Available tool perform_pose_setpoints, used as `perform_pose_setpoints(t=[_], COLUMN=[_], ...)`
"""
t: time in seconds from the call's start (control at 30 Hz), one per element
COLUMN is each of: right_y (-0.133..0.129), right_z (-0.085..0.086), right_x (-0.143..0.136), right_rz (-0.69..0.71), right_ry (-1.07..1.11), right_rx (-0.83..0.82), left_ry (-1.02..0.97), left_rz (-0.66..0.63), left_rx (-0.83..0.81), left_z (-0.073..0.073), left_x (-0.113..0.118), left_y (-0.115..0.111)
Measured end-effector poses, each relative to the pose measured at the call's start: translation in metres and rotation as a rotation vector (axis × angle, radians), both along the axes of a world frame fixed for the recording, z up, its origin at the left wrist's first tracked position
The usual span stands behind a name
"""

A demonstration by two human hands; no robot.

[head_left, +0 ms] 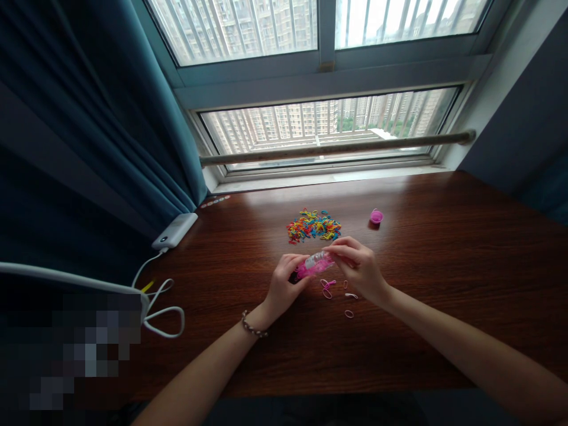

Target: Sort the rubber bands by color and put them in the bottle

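Observation:
My left hand (286,281) is wrapped round a small clear container (316,260) with pink bands inside, which lies tilted above the table. At the container's right end, the fingers of my right hand (358,265) are pinched together; what they hold, if anything, is too small to make out. Beyond my hands lies a pile of multicoloured bands (313,226). Several loose pink and pale bands (327,293) are scattered on the table just below the container. A small pink cup-like piece (376,217) stands at the back right.
The brown wooden table (444,260) reaches to the window sill. At the left are a white power bank (175,231) with a cable, looped white cord (181,322) and a blue curtain (173,136). A rail (337,150) crosses the window.

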State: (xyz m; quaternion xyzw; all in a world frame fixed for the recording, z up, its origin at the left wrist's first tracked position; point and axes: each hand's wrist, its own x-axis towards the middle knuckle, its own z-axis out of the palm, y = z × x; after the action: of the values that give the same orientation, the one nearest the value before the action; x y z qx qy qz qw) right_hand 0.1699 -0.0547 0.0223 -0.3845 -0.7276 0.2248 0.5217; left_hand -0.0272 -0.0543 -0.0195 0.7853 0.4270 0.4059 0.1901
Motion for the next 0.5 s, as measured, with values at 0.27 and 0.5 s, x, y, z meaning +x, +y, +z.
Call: perform_pose_setpoints(t=[0.27,0.5], right_y=[0.0025,0.0004], right_z=[-0.0052,-0.0036], right_x=[-0.0033,-0.0034], right_rz=[-0.059,-0.022], right_ry=[0.049,0.070], right_rx=[-0.082,-0.107], left_ry=[0.012,0.010], left_rz=[-0.028,-0.033], left_rx=[0.030,0.062], left_z=[-0.0003,-0.0013], left_x=[0.0009,0.0006], left_y=[0.0000,0.0008])
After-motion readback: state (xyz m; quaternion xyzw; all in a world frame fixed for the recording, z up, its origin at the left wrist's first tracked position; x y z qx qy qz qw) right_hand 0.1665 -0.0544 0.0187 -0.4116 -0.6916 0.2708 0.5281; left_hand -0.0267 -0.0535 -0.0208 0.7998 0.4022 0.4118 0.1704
